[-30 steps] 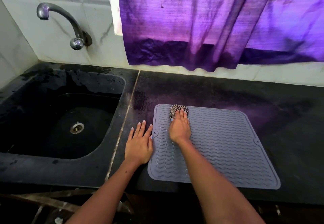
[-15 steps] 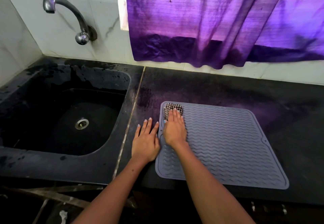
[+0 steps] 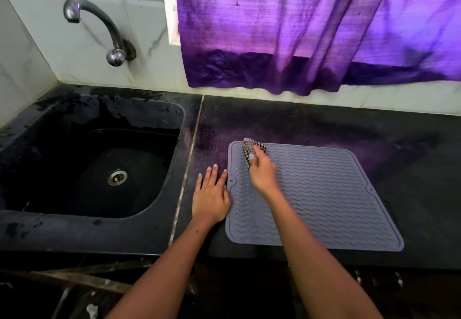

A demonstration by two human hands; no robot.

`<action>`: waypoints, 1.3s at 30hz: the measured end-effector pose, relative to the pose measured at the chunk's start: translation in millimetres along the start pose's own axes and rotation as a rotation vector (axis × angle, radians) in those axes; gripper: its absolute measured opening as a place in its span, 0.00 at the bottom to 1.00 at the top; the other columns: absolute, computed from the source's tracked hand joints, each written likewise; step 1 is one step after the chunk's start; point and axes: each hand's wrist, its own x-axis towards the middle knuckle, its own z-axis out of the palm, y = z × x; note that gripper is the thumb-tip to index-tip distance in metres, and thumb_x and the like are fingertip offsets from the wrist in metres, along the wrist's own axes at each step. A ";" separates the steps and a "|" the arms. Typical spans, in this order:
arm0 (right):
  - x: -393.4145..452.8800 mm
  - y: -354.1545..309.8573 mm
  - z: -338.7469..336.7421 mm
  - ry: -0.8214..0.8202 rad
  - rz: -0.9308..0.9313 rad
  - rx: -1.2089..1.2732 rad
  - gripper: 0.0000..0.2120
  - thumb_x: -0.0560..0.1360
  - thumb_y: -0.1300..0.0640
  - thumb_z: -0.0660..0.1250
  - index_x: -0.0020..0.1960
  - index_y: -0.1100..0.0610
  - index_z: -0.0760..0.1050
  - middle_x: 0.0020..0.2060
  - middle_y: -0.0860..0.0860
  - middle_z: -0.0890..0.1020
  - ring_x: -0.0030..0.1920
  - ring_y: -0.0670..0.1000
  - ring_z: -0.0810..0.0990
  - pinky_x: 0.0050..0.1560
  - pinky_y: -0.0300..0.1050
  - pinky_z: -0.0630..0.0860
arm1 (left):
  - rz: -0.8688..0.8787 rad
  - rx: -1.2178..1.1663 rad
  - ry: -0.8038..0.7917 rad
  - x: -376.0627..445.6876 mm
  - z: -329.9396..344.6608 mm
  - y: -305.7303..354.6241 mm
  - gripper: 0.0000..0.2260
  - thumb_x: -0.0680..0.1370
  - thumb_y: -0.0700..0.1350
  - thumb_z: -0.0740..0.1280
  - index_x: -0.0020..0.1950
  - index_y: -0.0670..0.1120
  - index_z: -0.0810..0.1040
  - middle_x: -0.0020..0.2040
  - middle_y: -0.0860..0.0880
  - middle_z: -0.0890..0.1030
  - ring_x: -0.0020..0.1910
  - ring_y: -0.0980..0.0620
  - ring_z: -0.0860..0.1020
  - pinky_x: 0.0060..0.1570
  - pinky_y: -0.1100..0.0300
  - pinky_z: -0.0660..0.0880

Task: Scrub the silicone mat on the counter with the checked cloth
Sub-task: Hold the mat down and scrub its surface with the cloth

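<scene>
The silicone mat (image 3: 324, 194), grey and ribbed with wavy lines, is laid flat on the dark counter (image 3: 411, 169), to the right of the sink, with its near edge close to the counter's front edge. Small tabs with holes are seen on its left and right edges. The checked cloth (image 3: 250, 150), bunched and patterned in black and white, is held at the mat's far left corner; whether it is pressed against the surface or lifted just off it cannot be told, since that area is blurred. The cloth is gripped by the right hand (image 3: 262, 171), whose fingers are closed around it, a light blue nail showing on the thumb. The right forearm is stretched across the mat's left part. The left hand (image 3: 210, 196) is laid palm down on the counter just beside the mat's left edge, its fingers spread flat and nothing held; its thumb side appears to touch that edge.

To the left, a black sink (image 3: 50, 224) with a metal drain (image 3: 117, 177) is set into the counter. A curved metal tap (image 3: 99, 26) is fixed to the pale tiled wall (image 3: 50, 56) above it. A purple curtain (image 3: 311, 31) is hung over the wall behind the mat.
</scene>
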 end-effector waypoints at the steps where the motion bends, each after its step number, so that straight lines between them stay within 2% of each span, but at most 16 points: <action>1: -12.8 3.0 5.7 -0.002 -0.077 -0.110 0.22 0.81 0.61 0.53 0.75 0.58 0.59 0.74 0.54 0.63 0.74 0.54 0.61 0.75 0.47 0.55 | 0.003 -0.001 0.002 0.4 0.0 -0.5 0.28 0.74 0.50 0.43 0.75 0.50 0.55 0.77 0.47 0.52 0.76 0.50 0.47 0.74 0.52 0.41; 3: -37.2 14.3 20.3 -0.061 -0.191 -0.313 0.24 0.81 0.62 0.51 0.76 0.60 0.52 0.76 0.55 0.56 0.76 0.52 0.52 0.75 0.44 0.44 | 0.014 -0.009 0.000 0.3 0.5 -1.7 0.29 0.74 0.50 0.43 0.75 0.49 0.56 0.77 0.47 0.52 0.76 0.50 0.48 0.74 0.52 0.41; 5: -53.1 26.8 34.0 -0.116 -0.220 -0.503 0.26 0.81 0.61 0.50 0.77 0.61 0.47 0.77 0.56 0.50 0.77 0.51 0.46 0.74 0.43 0.39 | 0.028 -0.036 0.003 0.7 -0.5 -3.2 0.31 0.72 0.52 0.40 0.75 0.48 0.58 0.77 0.46 0.52 0.76 0.50 0.48 0.74 0.53 0.41; 8: -63.4 37.0 44.5 -0.119 -0.204 -0.598 0.27 0.82 0.56 0.47 0.77 0.60 0.42 0.77 0.55 0.45 0.77 0.50 0.41 0.74 0.44 0.36 | 0.040 -0.089 0.012 -1.2 -3.4 -4.6 0.34 0.70 0.54 0.39 0.74 0.47 0.60 0.77 0.46 0.53 0.76 0.50 0.49 0.73 0.56 0.39; 12: -56.9 36.1 43.1 -0.174 -0.188 -0.613 0.27 0.82 0.52 0.48 0.77 0.60 0.43 0.77 0.54 0.46 0.77 0.50 0.42 0.74 0.44 0.38 | 0.072 -0.090 -0.013 -4.9 -5.4 -5.0 0.36 0.69 0.55 0.38 0.74 0.46 0.60 0.77 0.45 0.53 0.76 0.49 0.49 0.72 0.57 0.39; 16: -52.4 25.9 28.7 -0.270 -0.207 -0.600 0.27 0.80 0.57 0.54 0.77 0.60 0.49 0.77 0.56 0.51 0.77 0.53 0.49 0.75 0.45 0.47 | 0.075 -0.060 -0.138 -0.4 -11.2 -8.0 0.24 0.79 0.49 0.49 0.75 0.46 0.56 0.77 0.44 0.48 0.76 0.48 0.46 0.73 0.55 0.39; 19: -36.9 3.1 -0.8 -0.315 -0.072 -0.390 0.19 0.79 0.63 0.55 0.70 0.59 0.66 0.66 0.61 0.72 0.67 0.60 0.70 0.63 0.47 0.68 | 0.090 -0.039 -0.217 2.7 -15.6 -11.3 0.24 0.81 0.46 0.52 0.76 0.47 0.50 0.77 0.43 0.45 0.76 0.47 0.44 0.73 0.53 0.39; 21: -39.5 -9.4 -17.8 -0.255 -0.006 -0.258 0.16 0.79 0.63 0.54 0.64 0.59 0.71 0.58 0.63 0.78 0.58 0.59 0.76 0.53 0.44 0.70 | 0.094 -0.023 -0.243 3.4 -17.9 -12.3 0.24 0.81 0.47 0.51 0.76 0.47 0.49 0.77 0.44 0.44 0.76 0.47 0.43 0.73 0.53 0.40; 23: -55.4 -14.0 -20.9 -0.173 -0.036 -0.294 0.18 0.78 0.65 0.54 0.67 0.61 0.68 0.60 0.63 0.77 0.60 0.60 0.73 0.58 0.47 0.69 | 0.094 -0.017 -0.263 4.9 -19.1 -13.6 0.24 0.81 0.47 0.51 0.76 0.48 0.49 0.77 0.44 0.44 0.76 0.47 0.43 0.73 0.53 0.40; 25: -81.0 -12.3 -13.5 -0.110 -0.122 -0.420 0.22 0.77 0.65 0.57 0.71 0.63 0.61 0.68 0.62 0.69 0.69 0.59 0.66 0.68 0.48 0.62 | 0.093 -0.022 -0.266 5.8 -19.3 -14.2 0.24 0.81 0.47 0.52 0.76 0.48 0.49 0.77 0.44 0.44 0.76 0.47 0.43 0.73 0.53 0.40; 28: -111.6 9.0 15.8 -0.172 -0.185 -0.586 0.29 0.78 0.63 0.55 0.76 0.64 0.49 0.76 0.60 0.53 0.76 0.56 0.51 0.76 0.47 0.47 | 0.086 -0.047 -0.257 6.0 -19.2 -13.6 0.25 0.80 0.45 0.54 0.76 0.48 0.51 0.77 0.44 0.45 0.76 0.47 0.44 0.73 0.53 0.40; 30: -124.2 28.9 35.3 -0.146 -0.230 -0.617 0.29 0.78 0.60 0.53 0.76 0.64 0.49 0.76 0.61 0.53 0.77 0.56 0.51 0.75 0.48 0.43 | 0.081 -0.064 -0.252 5.8 -19.0 -12.9 0.25 0.80 0.44 0.54 0.76 0.48 0.51 0.77 0.44 0.46 0.76 0.47 0.44 0.73 0.53 0.40; 32: -132.3 37.3 41.4 -0.049 -0.264 -0.624 0.28 0.76 0.55 0.53 0.73 0.65 0.59 0.72 0.61 0.64 0.74 0.56 0.61 0.72 0.49 0.47 | 0.076 -0.060 -0.231 3.2 -17.3 -11.6 0.25 0.80 0.43 0.53 0.76 0.48 0.52 0.77 0.44 0.46 0.76 0.47 0.44 0.73 0.53 0.40; 33: -131.9 37.8 39.9 -0.020 -0.284 -0.638 0.27 0.77 0.54 0.53 0.73 0.65 0.60 0.72 0.60 0.64 0.74 0.55 0.62 0.71 0.49 0.46 | 0.072 -0.052 -0.214 1.5 -15.6 -11.1 0.25 0.80 0.43 0.53 0.76 0.48 0.51 0.77 0.44 0.46 0.76 0.47 0.44 0.73 0.53 0.40; 36: -126.2 41.7 33.8 -0.175 -0.287 -0.604 0.28 0.81 0.54 0.50 0.77 0.62 0.46 0.77 0.58 0.49 0.77 0.53 0.45 0.70 0.44 0.34 | 0.057 -0.043 -0.183 -2.6 -12.6 -9.1 0.24 0.80 0.43 0.52 0.76 0.49 0.51 0.77 0.45 0.46 0.76 0.48 0.44 0.74 0.53 0.40; 39: -123.9 41.0 28.4 -0.206 -0.312 -0.604 0.29 0.80 0.56 0.51 0.77 0.61 0.44 0.77 0.57 0.47 0.77 0.52 0.43 0.73 0.43 0.36 | 0.043 -0.053 -0.178 -4.6 -13.5 -6.6 0.24 0.80 0.43 0.52 0.76 0.49 0.52 0.77 0.46 0.47 0.76 0.49 0.45 0.74 0.53 0.40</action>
